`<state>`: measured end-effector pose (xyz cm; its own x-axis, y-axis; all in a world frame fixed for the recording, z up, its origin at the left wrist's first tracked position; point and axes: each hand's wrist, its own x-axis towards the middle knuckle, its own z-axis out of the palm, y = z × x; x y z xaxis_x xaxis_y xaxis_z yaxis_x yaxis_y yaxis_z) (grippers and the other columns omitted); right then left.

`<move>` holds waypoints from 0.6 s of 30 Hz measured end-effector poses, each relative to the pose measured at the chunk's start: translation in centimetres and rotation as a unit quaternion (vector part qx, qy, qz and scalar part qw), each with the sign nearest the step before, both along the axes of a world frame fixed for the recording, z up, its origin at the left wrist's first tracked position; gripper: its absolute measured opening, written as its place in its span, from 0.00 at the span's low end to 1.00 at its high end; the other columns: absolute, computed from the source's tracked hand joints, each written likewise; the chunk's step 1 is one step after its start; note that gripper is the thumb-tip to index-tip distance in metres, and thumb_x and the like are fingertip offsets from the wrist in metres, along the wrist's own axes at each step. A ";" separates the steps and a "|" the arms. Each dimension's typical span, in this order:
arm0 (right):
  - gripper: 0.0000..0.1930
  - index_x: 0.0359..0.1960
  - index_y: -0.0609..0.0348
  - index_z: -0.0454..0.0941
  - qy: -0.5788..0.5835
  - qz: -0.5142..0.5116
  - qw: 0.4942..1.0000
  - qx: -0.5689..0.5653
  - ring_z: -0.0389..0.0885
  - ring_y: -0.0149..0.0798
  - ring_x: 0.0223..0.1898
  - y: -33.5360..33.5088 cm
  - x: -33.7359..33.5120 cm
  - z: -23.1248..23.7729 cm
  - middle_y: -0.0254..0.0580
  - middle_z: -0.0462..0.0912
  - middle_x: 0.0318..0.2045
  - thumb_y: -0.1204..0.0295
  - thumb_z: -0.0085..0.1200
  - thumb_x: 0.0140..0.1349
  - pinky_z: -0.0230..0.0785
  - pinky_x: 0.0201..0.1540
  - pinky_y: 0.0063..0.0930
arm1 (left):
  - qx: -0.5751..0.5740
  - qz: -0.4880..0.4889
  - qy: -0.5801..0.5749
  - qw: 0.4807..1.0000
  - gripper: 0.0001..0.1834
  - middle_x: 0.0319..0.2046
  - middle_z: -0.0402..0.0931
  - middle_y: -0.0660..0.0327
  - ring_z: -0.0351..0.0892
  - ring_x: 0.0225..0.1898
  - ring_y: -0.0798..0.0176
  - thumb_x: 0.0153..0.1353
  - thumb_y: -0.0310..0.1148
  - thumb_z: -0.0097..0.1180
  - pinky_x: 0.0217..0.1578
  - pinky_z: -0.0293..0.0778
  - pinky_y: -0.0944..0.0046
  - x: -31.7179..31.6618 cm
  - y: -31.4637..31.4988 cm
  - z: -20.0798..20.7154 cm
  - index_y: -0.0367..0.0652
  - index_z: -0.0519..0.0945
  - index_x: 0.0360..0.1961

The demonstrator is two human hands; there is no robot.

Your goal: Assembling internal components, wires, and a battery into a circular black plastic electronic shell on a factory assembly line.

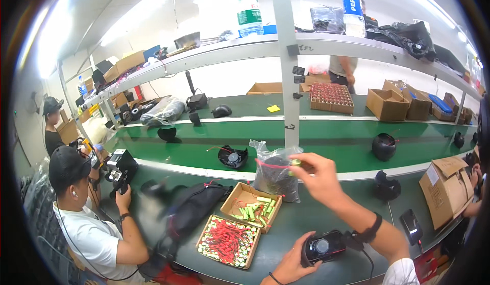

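My right hand (320,179) is raised above the bench, its thumb and fingers pinching a green battery cell (294,166) with red wire trailing left. Lower down, my left hand (292,265) grips a black rounded housing (334,244) that has a round silver-grey speaker-like part in it. Left of the hands lies a cardboard tray (248,265) packed with upright cells and tangled red wires. Behind it, an open box (278,214) contains several loose green cells. A clear plastic bag (278,183) of dark small parts stands just beyond my right hand.
A green conveyor belt (316,141) carries black housings, one (233,157) with red wire. A black fabric bag (196,206) lies left of the trays. At right are a phone-like device (411,226) and a cardboard box (444,193). A co-worker (97,229) sits left. A shelf post (287,81) rises ahead.
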<state>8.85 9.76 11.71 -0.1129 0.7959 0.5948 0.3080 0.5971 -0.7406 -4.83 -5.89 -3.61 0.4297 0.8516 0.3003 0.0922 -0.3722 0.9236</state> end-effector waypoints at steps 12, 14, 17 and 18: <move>0.13 0.53 0.69 0.84 0.194 0.058 0.967 -0.155 0.89 0.34 0.48 -11.2 6.2 -3.7 0.47 0.90 0.45 0.82 0.65 0.68 0.83 0.55 0.31 | -0.011 -0.015 0.016 1.000 0.56 0.68 0.65 0.39 0.70 0.70 0.42 0.60 0.34 0.74 0.71 0.65 0.50 -0.4 1.1 0.1 0.33 0.46 0.79; 0.13 0.53 0.70 0.85 0.181 0.040 0.967 -0.173 0.89 0.35 0.49 -13.3 7.0 -5.1 0.49 0.90 0.46 0.82 0.64 0.68 0.83 0.55 0.30 | 0.014 -0.034 0.064 0.997 0.57 0.69 0.64 0.38 0.70 0.69 0.41 0.60 0.33 0.75 0.71 0.66 0.50 -0.2 1.9 1.6 0.33 0.46 0.79; 0.11 0.49 0.71 0.85 0.181 0.007 0.974 -0.138 0.91 0.39 0.46 -15.9 7.9 -9.0 0.53 0.90 0.44 0.84 0.66 0.66 0.87 0.50 0.30 | -0.004 -0.062 0.032 0.998 0.59 0.69 0.64 0.43 0.69 0.71 0.50 0.58 0.28 0.74 0.70 0.67 0.53 1.0 2.4 0.2 0.39 0.44 0.80; 0.11 0.48 0.71 0.86 0.184 0.002 0.976 -0.119 0.92 0.39 0.44 -16.4 8.1 -9.6 0.54 0.90 0.44 0.84 0.67 0.64 0.88 0.48 0.30 | -0.010 -0.065 0.034 0.997 0.59 0.69 0.64 0.43 0.69 0.71 0.50 0.58 0.28 0.74 0.70 0.67 0.53 1.1 2.5 -0.1 0.39 0.44 0.80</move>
